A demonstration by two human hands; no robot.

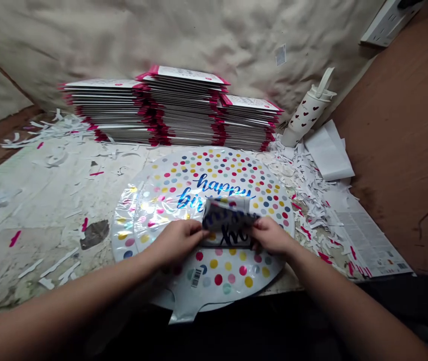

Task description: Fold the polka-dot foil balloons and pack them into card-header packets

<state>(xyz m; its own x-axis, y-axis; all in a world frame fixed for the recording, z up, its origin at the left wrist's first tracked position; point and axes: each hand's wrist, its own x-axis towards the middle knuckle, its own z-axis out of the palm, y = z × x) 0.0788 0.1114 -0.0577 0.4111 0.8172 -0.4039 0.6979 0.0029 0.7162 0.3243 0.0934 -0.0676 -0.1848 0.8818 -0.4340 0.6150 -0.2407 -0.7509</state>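
Note:
Flat foil balloons (214,170), white with coloured dots and blue "happy birthday" lettering, lie on top of one another on the table. Over their middle I hold a folded foil balloon (231,220), a small silvery packet with dark lettering. My left hand (178,240) pinches its left edge between thumb and fingers. On the opposite edge, my right hand (272,235) grips it the same way. A barcode sticker (196,277) shows near the balloon's neck (186,311), which hangs over the table's front edge.
Three stacks of pink-edged packets (184,105) stand along the back wall. To their right leans a white tumbler with hearts (307,113). Paper scraps (304,175) litter the table (48,190), and a white sheet (330,150) rests by the brown side panel (402,140).

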